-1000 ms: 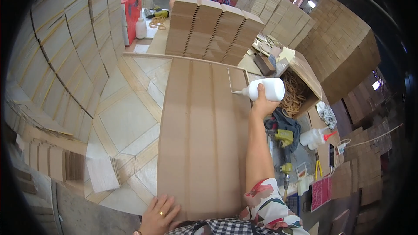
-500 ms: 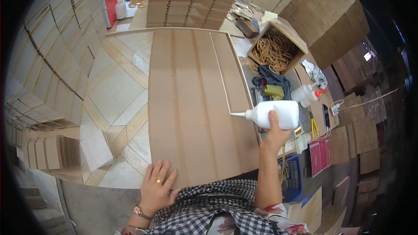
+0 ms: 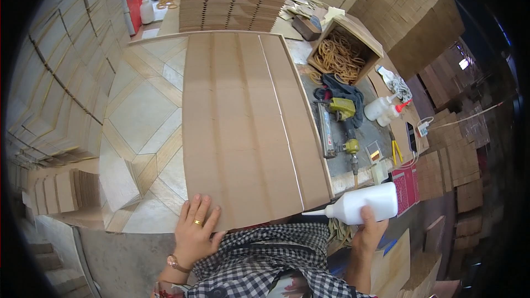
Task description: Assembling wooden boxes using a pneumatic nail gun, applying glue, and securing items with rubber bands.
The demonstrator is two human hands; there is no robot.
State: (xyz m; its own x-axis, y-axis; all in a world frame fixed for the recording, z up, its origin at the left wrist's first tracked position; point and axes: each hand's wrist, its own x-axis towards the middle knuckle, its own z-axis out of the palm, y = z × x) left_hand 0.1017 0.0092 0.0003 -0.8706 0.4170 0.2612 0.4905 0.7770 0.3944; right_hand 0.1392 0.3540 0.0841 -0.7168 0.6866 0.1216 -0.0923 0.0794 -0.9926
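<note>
My right hand (image 3: 369, 230) is closed around a white glue bottle (image 3: 367, 203), tipped sideways with its thin nozzle pointing left at the near edge of a brown grooved board (image 3: 232, 132). A white line of glue (image 3: 282, 118) runs along the board's right part, from the far edge to the near one. My left hand (image 3: 196, 225) rests on the board's near left corner, fingers stretched out and holding nothing. The board lies on a patterned table, inside a raised rim at its far and right sides.
Right of the board lie a yellow-green nail gun (image 3: 343, 109), two more glue bottles (image 3: 381, 109), yellow-handled pliers (image 3: 396, 150) and a wooden box (image 3: 371, 44) of rubber bands. A tall stack of grooved boards (image 3: 234, 0) stands at the far edge. Stacked panels (image 3: 61, 77) line the left.
My right hand has drawn the glue bottle toward me, and the glue line has lengthened to the near edge. My left hand stays on the corner. The view has shifted slightly.
</note>
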